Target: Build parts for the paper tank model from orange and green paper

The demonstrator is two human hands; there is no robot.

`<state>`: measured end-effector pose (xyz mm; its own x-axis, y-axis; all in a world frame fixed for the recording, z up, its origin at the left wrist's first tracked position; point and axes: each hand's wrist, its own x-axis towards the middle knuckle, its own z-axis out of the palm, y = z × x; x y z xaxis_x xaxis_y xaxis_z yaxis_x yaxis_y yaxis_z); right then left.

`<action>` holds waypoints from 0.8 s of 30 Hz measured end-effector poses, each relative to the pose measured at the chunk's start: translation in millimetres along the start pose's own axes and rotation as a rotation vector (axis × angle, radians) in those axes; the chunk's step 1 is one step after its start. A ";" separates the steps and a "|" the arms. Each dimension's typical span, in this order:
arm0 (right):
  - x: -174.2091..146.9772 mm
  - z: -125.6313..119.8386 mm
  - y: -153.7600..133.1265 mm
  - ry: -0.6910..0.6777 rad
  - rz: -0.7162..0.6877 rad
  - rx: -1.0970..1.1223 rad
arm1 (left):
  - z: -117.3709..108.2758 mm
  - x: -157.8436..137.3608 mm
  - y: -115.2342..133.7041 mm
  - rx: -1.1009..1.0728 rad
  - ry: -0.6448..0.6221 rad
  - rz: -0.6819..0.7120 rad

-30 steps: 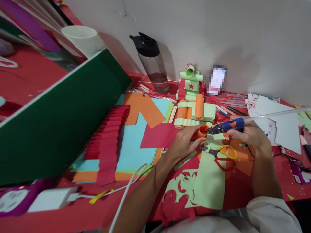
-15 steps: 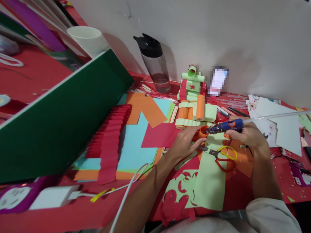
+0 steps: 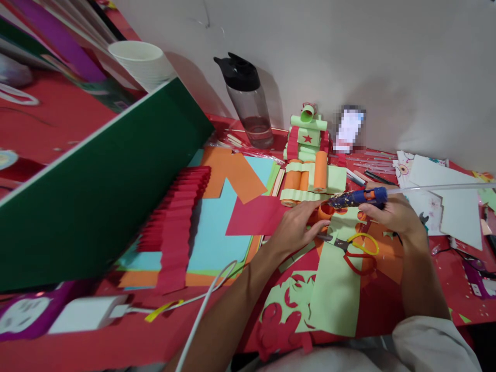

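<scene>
My right hand (image 3: 395, 211) grips a blue hot glue gun (image 3: 360, 198) with a long clear glue stick (image 3: 442, 187) out of its back. The gun's nozzle sits at the upper rim of an orange paper roll (image 3: 325, 213). My left hand (image 3: 297, 227) holds that roll between thumb and fingers. Just below lie scissors (image 3: 362, 244) with one yellow and one red handle, on a pale green paper sheet (image 3: 336, 289). Behind my hands stands a model tank of green and orange paper rolls (image 3: 306, 137) with a red star.
A black-lidded bottle (image 3: 248, 103) and a phone (image 3: 349, 129) stand by the wall. Left are a dark green board (image 3: 101, 186), red crinkled paper (image 3: 174, 232) and coloured sheets (image 3: 217, 232). A white charger (image 3: 87, 314) trails a cable; paper scraps (image 3: 287, 305) lie in front.
The glue gun's nozzle has risen slightly from inside the orange roll to its upper rim. My left hand keeps its hold on the roll.
</scene>
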<state>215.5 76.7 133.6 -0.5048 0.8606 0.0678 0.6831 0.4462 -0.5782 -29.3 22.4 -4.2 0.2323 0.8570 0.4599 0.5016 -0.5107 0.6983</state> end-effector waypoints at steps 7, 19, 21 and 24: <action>-0.7 -0.2 8.9 0.034 -0.008 -0.007 | 0.2 -1.0 0.3 0.015 0.003 -0.007; -4.6 -12.3 20.5 0.069 0.011 -0.031 | -0.2 -0.4 0.9 0.007 -0.005 -0.010; -5.1 -13.2 20.9 0.063 0.007 -0.026 | 0.0 -0.5 0.9 0.001 -0.009 -0.014; -5.4 -14.4 20.0 0.047 0.000 -0.021 | 0.0 -0.6 1.1 -0.005 -0.008 -0.017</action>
<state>239.4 84.4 133.4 -0.4795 0.8711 0.1060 0.6942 0.4504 -0.5614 -29.0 21.3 -3.7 0.2304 0.8660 0.4438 0.5010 -0.4965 0.7089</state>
